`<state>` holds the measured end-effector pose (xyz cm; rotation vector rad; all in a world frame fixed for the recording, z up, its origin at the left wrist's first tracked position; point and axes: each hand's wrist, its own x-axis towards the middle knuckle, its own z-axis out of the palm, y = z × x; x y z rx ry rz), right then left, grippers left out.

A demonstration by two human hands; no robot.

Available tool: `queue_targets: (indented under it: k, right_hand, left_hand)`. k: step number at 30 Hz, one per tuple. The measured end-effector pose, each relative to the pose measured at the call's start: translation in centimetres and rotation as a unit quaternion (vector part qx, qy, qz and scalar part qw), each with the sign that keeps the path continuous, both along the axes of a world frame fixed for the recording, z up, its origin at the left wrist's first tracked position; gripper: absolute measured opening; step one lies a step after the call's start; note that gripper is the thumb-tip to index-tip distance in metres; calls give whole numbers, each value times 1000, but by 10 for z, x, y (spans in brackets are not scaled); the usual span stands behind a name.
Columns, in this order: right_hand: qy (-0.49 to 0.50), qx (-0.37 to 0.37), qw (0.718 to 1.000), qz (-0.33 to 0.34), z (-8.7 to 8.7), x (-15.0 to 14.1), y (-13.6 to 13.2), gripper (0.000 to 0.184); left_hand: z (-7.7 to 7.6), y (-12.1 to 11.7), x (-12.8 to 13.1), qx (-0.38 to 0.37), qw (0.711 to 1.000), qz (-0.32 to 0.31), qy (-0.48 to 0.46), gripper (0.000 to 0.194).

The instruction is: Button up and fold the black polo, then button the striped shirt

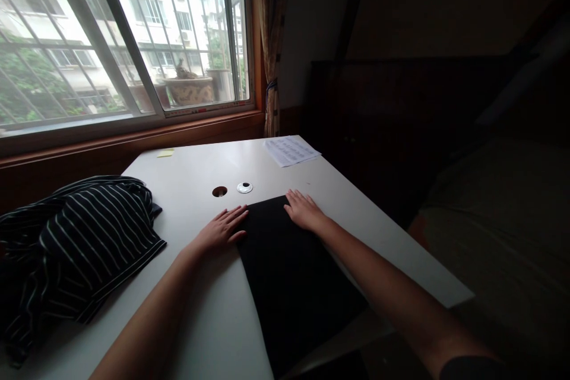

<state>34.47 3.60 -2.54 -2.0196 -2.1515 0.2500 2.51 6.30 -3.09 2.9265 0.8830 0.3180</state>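
A flat black piece of cloth [298, 279] lies lengthwise on the white table [200, 285], its near end reaching the table's front edge. My left hand [221, 228] rests at its far left corner, fingers stretched out and the tips on the cloth's edge. At the far right corner my right hand [303, 209] lies palm down with the fingers extended, partly on the cloth and partly over its edge. Neither hand grips anything. Whether the cloth is folded in layers is too dark to tell.
A crumpled black-and-white striped garment [98, 237] lies on the left side. Beyond the hands are a round hole [219, 191] and a round cover [244, 187]. Printed sheets [291, 151] and a yellow note [165, 153] lie near the far edge, below a barred window [178, 29].
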Motion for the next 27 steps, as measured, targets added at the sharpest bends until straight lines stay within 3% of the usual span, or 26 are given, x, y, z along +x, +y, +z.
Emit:
queue_targets:
  k: [5,9,12,20,27]
  right_hand:
    - [35,74,991,108,12,-54,-39,63]
    - [47,59,982,175,2,-98,-77,72]
    - [48,51,981,179,-6,-109,-93,71]
    - [44,38,975,216,2,-84,-90,68]
    - [25,36,978,203,4,-25,-70,60]
  left_hand:
    - [-13,13,-9,10,993,118,-8,53]
    - [-18,16,-17,29,984,176,-11,53]
    - [-16,15,-19,44,982,181,-22,55]
    - [-20,18,-21,54,981,184,-32,58]
    - [-25,21,-24,47,981,185,-34,57]
